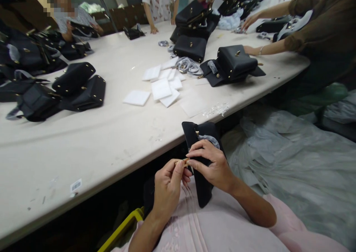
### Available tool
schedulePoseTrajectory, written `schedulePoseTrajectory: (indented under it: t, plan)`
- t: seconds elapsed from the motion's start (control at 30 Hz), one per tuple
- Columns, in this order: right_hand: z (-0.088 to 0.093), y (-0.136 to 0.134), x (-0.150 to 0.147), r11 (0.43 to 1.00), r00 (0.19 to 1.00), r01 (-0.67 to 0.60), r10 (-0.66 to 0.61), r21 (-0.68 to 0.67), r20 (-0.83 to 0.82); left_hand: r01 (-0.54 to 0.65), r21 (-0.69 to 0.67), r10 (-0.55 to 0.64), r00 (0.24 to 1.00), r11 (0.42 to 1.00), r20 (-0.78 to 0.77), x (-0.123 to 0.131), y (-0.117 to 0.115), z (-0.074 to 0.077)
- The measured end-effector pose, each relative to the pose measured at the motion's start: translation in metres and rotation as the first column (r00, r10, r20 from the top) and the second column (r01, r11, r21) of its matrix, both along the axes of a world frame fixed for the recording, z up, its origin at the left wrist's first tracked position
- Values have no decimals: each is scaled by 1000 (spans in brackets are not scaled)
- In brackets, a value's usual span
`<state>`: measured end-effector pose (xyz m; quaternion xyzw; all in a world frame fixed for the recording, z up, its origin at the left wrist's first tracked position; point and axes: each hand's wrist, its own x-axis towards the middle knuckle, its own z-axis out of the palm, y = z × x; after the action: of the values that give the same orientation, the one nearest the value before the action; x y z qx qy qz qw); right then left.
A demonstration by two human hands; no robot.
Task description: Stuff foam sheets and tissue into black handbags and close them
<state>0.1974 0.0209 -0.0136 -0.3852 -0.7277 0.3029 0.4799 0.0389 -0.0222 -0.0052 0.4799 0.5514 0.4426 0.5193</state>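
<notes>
Between my fingertips is a small gold-coloured metal piece [183,163], too small to make out fully. My left hand [171,181] pinches it between thumb and fingers. From the other side, my right hand [210,165] meets it with thumb and forefinger. A black handbag [204,192] stands on my lap behind and under the right hand, leaning towards the table edge. It has a gold clasp near the top and a strap wrapped in clear plastic. The right hand hides part of the bag.
The long pale table [91,144] curves ahead of me. White foam sheets [161,89] lie on it, with wrapped straps [187,65] and several black handbags [236,63]. Co-workers stand around it; one arm [278,46] reaches in from the right. Plastic sheeting [278,159] lies at my right.
</notes>
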Motion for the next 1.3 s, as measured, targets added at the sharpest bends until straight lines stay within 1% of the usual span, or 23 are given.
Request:
schedulePoseTrajectory:
  t: [0.1, 0.23, 0.3, 0.5, 0.6, 0.63, 0.67, 0.7, 0.77, 0.8, 0.83, 0.87, 0.9, 0.93, 0.97, 1.0, 1.03, 1.07, 1.13, 1.17, 1.2, 1.27, 1.3]
  plan:
    - [-4, -1, -3, 1000, 998, 28, -29, -12, -55, -1, -49, 6, 994, 999, 106, 2, 0, -2]
    - [-8, -5, -9, 985, 990, 144, -143, 91, -16, -6, -148, 57, 939, 989, 340, 3, 2, -8]
    - [-10, -5, -10, 984, 988, 154, -155, 93, 0, -17, -166, 79, 923, 986, 377, 3, 3, -10]
    - [-13, -7, -7, 977, 976, 214, -214, 0, -42, -31, -203, 116, 900, 979, 421, 3, 4, -11]
    - [-8, -12, 9, 957, 957, 285, -287, -52, -41, -18, -256, 145, 861, 967, 488, 3, 6, -12]
    - [-8, -12, 21, 935, 935, 352, -353, -56, -24, -11, -272, 154, 845, 962, 512, 3, 8, -12]
    - [-9, -10, 37, 893, 893, 449, -450, -38, 6, -3, -287, 162, 830, 958, 533, 3, 9, -12]
    - [-12, -7, 57, 823, 822, 568, -567, 1, 48, 6, -298, 167, 817, 954, 551, 2, 11, -12]
    - [-29, -1, 105, 633, 609, 767, -770, 107, 191, 26, -310, 167, 799, 950, 578, 2, 16, -12]
    - [-42, 1, 130, 571, 512, 810, -801, 137, 311, 38, -312, 162, 792, 949, 588, 3, 18, -10]
    - [-56, 0, 154, 573, 453, 812, -738, 109, 500, 50, -312, 155, 786, 949, 598, 4, 21, -8]
    - [-71, -4, 173, 609, 425, 793, -577, 20, 698, 63, -309, 146, 781, 949, 608, 6, 25, -6]
    - [-85, -10, 189, 646, 421, 757, -366, -99, 830, 79, -301, 132, 774, 950, 619, 9, 29, -2]
    - [-96, -19, 199, 670, 426, 718, -211, -188, 880, 95, -289, 115, 768, 953, 630, 12, 33, 1]
    - [-103, -28, 203, 683, 461, 679, -114, -267, 880, 112, -273, 94, 762, 955, 641, 16, 37, 6]
    - [-106, -37, 203, 694, 519, 638, -68, -333, 852, 124, -254, 74, 757, 959, 649, 20, 42, 11]
    - [-103, -44, 199, 694, 573, 624, -94, -359, 814, 134, -232, 54, 752, 963, 657, 24, 47, 17]
    - [-96, -50, 192, 690, 612, 636, -177, -347, 771, 139, -213, 38, 749, 967, 661, 27, 53, 23]
    - [-72, -55, 172, 703, 669, 664, -405, -257, 623, 131, -184, 23, 753, 974, 657, 34, 64, 38]
    - [-58, -54, 161, 738, 713, 642, -476, -206, 515, 120, -170, 20, 758, 978, 652, 37, 69, 47]
    - [-45, -51, 148, 798, 779, 576, -470, -178, 414, 106, -152, 18, 763, 983, 646, 39, 75, 55]
    - [-23, -37, 118, 917, 906, 365, -310, -163, 288, 80, -100, 3, 766, 992, 643, 42, 82, 73]
    - [-15, -25, 101, 953, 942, 255, -207, -163, 266, 64, -59, -11, 764, 996, 645, 43, 84, 81]
